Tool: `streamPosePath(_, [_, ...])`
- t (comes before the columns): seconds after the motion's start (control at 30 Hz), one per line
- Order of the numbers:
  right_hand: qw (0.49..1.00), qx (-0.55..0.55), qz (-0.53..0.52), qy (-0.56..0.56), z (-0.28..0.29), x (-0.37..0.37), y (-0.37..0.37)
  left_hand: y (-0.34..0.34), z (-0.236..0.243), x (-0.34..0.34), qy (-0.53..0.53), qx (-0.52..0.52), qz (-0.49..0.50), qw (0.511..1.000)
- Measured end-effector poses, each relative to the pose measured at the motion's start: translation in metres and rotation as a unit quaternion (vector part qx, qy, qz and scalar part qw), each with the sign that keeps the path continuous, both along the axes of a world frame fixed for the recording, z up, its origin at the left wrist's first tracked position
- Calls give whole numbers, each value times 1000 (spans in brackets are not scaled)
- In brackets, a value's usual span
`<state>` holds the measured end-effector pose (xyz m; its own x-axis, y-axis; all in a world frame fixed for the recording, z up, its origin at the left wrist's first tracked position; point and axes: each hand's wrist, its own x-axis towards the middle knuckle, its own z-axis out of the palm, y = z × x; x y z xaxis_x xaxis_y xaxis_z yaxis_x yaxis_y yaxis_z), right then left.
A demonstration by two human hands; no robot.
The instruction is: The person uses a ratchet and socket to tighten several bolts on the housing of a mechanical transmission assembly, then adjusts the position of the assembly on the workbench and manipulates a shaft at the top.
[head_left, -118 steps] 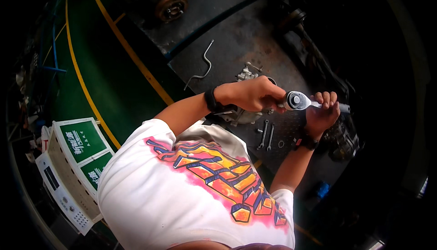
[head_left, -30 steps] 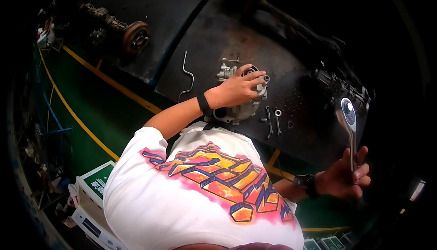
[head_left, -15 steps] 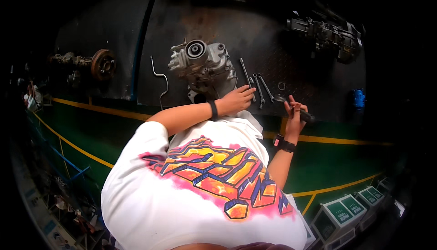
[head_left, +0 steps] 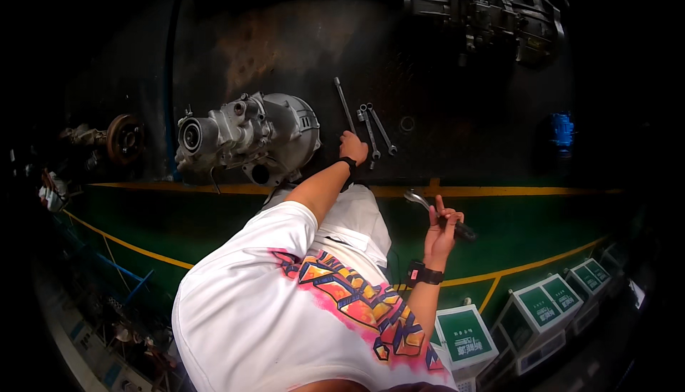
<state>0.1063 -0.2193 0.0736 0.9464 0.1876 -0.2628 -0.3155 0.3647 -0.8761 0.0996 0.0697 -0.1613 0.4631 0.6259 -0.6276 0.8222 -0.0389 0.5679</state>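
My left hand (head_left: 353,148) is at the bench's near edge, its fingers curled over the lower end of a long slim extension bar (head_left: 343,99). That bar lies on the dark bench top, its far end pointing away from me. Two combination wrenches (head_left: 382,129) and a short socket piece lie just right of this hand. To its left rests a grey metal gearbox (head_left: 267,131) with a wide bell housing. My right hand (head_left: 444,229) is over the green floor, closed round the dark handle of a ratchet wrench (head_left: 417,198), whose shiny head points up and left.
A metal ring (head_left: 407,124) lies right of the wrenches. Farther back sits a darker gearbox (head_left: 492,21). A blue motor-like part (head_left: 562,129) stands at the right, a rusty brake drum (head_left: 125,139) at the left. White-and-green boxes (head_left: 467,338) line the lower right.
My view has swung, so the gearbox now appears farther left and shows its side. My left hand has curled at the bar's lower end. My right hand has drawn back from the bench with the ratchet wrench.
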Motion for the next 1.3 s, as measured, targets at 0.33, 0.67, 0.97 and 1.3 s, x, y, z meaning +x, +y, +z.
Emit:
streamPosePath(0.33, [885,323,-207,266,15,43,27,33,-9,-9,-176,-244,335,893])
streamPosePath(0.67, [834,515,-65,186,122,70,94,41,170,-66,-457,-208,-22,865])
streamPosePath(0.97, [787,611,80,28,265,58,133,66,385,-119,-544,-45,-262,796])
streamPosePath(1.3, [752,645,130,48,289,48,153,61,407,-150,-555,-44,-231,798])
